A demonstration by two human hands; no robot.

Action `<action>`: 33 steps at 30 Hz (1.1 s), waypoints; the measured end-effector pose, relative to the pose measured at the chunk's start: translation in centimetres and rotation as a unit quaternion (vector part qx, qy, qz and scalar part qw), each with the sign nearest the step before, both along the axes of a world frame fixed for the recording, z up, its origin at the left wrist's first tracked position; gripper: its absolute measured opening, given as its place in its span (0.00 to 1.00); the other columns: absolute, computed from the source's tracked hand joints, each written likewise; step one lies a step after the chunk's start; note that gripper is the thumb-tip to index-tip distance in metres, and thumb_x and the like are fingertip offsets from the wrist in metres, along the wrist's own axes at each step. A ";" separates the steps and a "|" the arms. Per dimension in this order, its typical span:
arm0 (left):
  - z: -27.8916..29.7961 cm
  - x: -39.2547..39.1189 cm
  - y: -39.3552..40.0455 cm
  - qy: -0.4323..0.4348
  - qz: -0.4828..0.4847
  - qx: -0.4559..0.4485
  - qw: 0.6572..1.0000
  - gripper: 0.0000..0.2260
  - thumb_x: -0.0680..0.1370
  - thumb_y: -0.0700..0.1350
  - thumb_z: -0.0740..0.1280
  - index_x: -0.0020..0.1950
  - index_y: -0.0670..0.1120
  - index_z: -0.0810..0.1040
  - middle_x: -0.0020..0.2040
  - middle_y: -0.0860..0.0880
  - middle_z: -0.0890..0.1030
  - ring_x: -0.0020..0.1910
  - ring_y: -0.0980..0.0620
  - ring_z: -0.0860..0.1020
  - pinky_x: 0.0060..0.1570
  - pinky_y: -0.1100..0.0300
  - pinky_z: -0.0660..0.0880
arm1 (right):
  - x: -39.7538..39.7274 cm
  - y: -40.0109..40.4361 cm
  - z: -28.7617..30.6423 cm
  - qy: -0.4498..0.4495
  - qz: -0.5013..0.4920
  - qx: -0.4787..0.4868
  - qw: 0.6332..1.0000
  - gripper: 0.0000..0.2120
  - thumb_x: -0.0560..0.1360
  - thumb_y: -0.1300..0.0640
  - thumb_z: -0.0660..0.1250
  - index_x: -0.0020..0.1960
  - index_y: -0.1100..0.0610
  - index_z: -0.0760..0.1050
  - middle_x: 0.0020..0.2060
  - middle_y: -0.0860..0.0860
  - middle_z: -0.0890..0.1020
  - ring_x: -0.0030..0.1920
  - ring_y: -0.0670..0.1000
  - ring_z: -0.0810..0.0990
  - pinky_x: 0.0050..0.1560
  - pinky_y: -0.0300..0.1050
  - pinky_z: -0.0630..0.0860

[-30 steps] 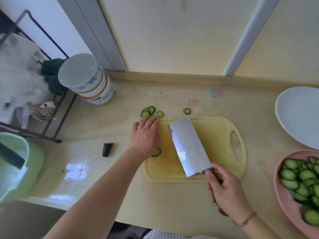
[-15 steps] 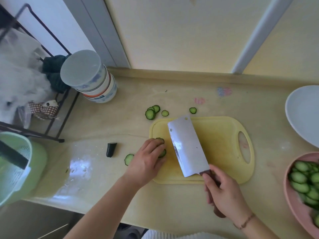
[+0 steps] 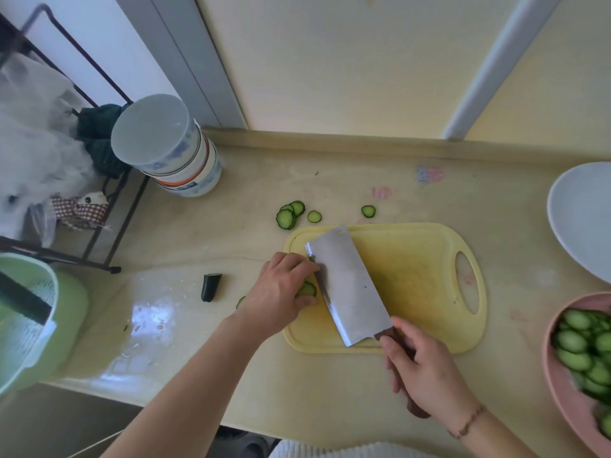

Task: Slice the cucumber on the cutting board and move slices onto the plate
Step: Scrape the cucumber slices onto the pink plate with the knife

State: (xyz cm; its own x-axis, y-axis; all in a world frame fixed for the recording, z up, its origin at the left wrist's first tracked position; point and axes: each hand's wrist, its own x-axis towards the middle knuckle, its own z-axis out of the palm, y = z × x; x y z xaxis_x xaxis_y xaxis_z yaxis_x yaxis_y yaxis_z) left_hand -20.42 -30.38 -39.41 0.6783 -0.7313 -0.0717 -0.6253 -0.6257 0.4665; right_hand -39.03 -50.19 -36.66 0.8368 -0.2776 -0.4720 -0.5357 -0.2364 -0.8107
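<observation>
Cream-coloured counter (image 3: 330, 385) carries everything: at its right edge a pink plate (image 3: 558, 388) already heaped with cucumber rounds and, behind it, a white dish (image 3: 575, 223) holding nothing; a stack of bowls (image 3: 172, 153) stands near the back left, and a green basket (image 3: 43, 325) sits at the front left corner. Nearer the middle, the yellow cutting board (image 3: 416, 279) lies with its handle hole to the right, mostly bare. Judging by this, the slicing is nearly over and the step in hand is gathering: the cleaver (image 3: 347, 285) lies tilted across the board's left half, and the few cucumber slices (image 3: 306, 289) by the board's left edge are pushed up against its blade. The right hand (image 3: 426, 371) is wrapped tightly round the dark handle near the board's front edge. The left hand (image 3: 281, 292) is curled over the slices, fingertips touching the blade's flat, apparently herding them; whether it pinches one I cannot tell. The next move likely calls for sliding the rounds onto the blade, then carrying them level to the pink plate. Several stray rounds (image 3: 291, 214) lie on the counter just behind the board's back left corner, one more (image 3: 368, 211) further right, and a dark cucumber end (image 3: 210, 286) lies left of the board.
</observation>
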 end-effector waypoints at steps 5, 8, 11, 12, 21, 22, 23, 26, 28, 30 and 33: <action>0.7 -0.6 0.2 0.000 -0.034 -0.037 0.999 0.24 0.71 0.40 0.79 0.65 0.43 0.79 0.58 0.46 0.80 0.56 0.44 0.77 0.55 0.58 0.73 | 0.1 0.0 0.5 -0.006 -0.002 0.000 1.000 0.12 0.80 0.56 0.64 0.49 0.38 0.72 0.33 0.54 0.81 0.24 0.55 0.79 0.29 0.41 0.75; 0.8 -0.9 1.0 -0.014 -0.024 -0.084 0.996 0.18 0.74 0.46 0.76 0.62 0.44 0.81 0.58 0.48 0.80 0.58 0.49 0.75 0.57 0.62 0.72 | 0.1 0.0 0.7 -0.010 -0.006 0.001 1.000 0.14 0.80 0.57 0.64 0.47 0.36 0.71 0.33 0.55 0.80 0.25 0.57 0.79 0.30 0.46 0.77; 1.0 -0.3 3.0 0.019 0.002 -0.100 0.995 0.19 0.76 0.51 0.70 0.64 0.44 0.80 0.60 0.50 0.80 0.60 0.51 0.74 0.62 0.62 0.70 | 0.1 0.0 0.8 -0.013 -0.006 0.001 1.000 0.15 0.80 0.57 0.64 0.47 0.35 0.71 0.34 0.55 0.80 0.25 0.57 0.79 0.33 0.49 0.78; 0.9 0.0 3.5 0.029 -0.005 -0.087 0.996 0.20 0.75 0.50 0.71 0.65 0.45 0.80 0.62 0.51 0.80 0.61 0.51 0.74 0.62 0.60 0.70 | 0.1 -0.1 0.7 -0.015 -0.005 -0.001 1.000 0.15 0.80 0.57 0.64 0.47 0.35 0.71 0.34 0.55 0.80 0.25 0.57 0.79 0.33 0.50 0.78; 1.0 -0.1 2.5 0.027 0.003 0.012 1.000 0.25 0.68 0.41 0.80 0.64 0.51 0.81 0.58 0.53 0.80 0.54 0.49 0.73 0.55 0.52 0.69 | 0.0 0.0 0.7 -0.011 0.027 -0.032 0.999 0.08 0.79 0.57 0.64 0.47 0.43 0.72 0.32 0.54 0.80 0.24 0.54 0.79 0.31 0.45 0.78; 1.2 -0.3 2.2 0.026 0.012 0.016 0.999 0.25 0.69 0.41 0.79 0.64 0.51 0.81 0.56 0.54 0.80 0.54 0.49 0.72 0.55 0.53 0.67 | 0.0 0.0 0.7 -0.008 0.031 -0.037 0.999 0.06 0.79 0.57 0.64 0.48 0.45 0.73 0.31 0.54 0.80 0.24 0.53 0.79 0.31 0.44 0.78; 1.4 -0.5 1.8 0.032 0.021 0.024 0.999 0.24 0.70 0.41 0.79 0.65 0.52 0.80 0.55 0.55 0.80 0.54 0.50 0.71 0.56 0.53 0.67 | 0.0 -0.1 0.6 -0.006 0.033 -0.039 0.999 0.04 0.79 0.57 0.65 0.49 0.48 0.74 0.31 0.53 0.80 0.24 0.53 0.79 0.31 0.43 0.77; 1.9 -1.1 0.8 0.066 0.069 0.055 0.994 0.24 0.72 0.40 0.77 0.67 0.52 0.79 0.56 0.54 0.77 0.54 0.49 0.69 0.58 0.53 0.67 | -0.1 -0.1 0.7 0.002 0.044 -0.036 0.998 0.02 0.79 0.57 0.65 0.49 0.52 0.75 0.31 0.54 0.80 0.24 0.53 0.79 0.32 0.43 0.78; 2.1 -1.3 0.4 0.073 0.103 0.076 0.989 0.23 0.73 0.40 0.76 0.67 0.53 0.78 0.59 0.53 0.74 0.56 0.48 0.68 0.56 0.56 0.64 | -0.1 -0.1 0.8 0.009 0.050 -0.033 0.998 0.03 0.79 0.57 0.65 0.48 0.50 0.75 0.31 0.54 0.81 0.25 0.53 0.80 0.33 0.42 0.78; 2.2 -1.5 -0.2 0.077 0.125 0.104 0.984 0.22 0.74 0.39 0.74 0.66 0.52 0.75 0.61 0.53 0.72 0.58 0.47 0.67 0.55 0.57 0.62 | -0.3 -0.1 0.9 0.016 0.053 -0.034 0.998 0.02 0.79 0.56 0.65 0.50 0.50 0.75 0.31 0.55 0.82 0.26 0.53 0.80 0.34 0.42 0.78; 2.5 -1.9 -0.8 0.073 0.138 0.113 0.981 0.16 0.75 0.38 0.72 0.61 0.50 0.75 0.56 0.54 0.74 0.57 0.47 0.70 0.51 0.58 0.62 | -0.4 0.0 1.0 0.016 0.046 -0.028 0.998 0.07 0.79 0.57 0.65 0.54 0.58 0.74 0.33 0.55 0.82 0.26 0.53 0.80 0.35 0.45 0.79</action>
